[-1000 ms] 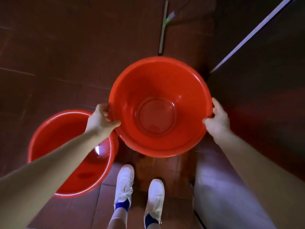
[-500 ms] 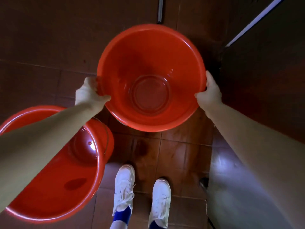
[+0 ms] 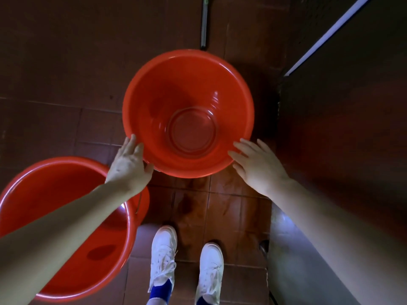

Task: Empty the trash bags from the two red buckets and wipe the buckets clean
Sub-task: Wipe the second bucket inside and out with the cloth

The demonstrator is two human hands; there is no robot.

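Note:
An empty red bucket [image 3: 163, 89] stands on the brown tiled floor ahead of my feet, its inside bare and shiny. My left hand [image 3: 128, 165] is beside its lower left rim with fingers straight, just touching or barely off the rim. My right hand [image 3: 257, 165] hovers at its lower right rim, fingers spread and holding nothing. A second empty red bucket [image 3: 66, 177] stands at the lower left, partly hidden under my left forearm, with a thin metal handle at its right side. No trash bag is in view.
A long thin pole [image 3: 204, 23] lies on the floor beyond the far bucket. A dark wall or door [image 3: 352, 117] with a pale edge runs along the right. My white shoes [image 3: 164, 252] stand on the tiles below the bucket.
Both hands gripped the far bucket's rim and held it up; now it sits lower on the floor and both hands have let go, fingers spread beside it.

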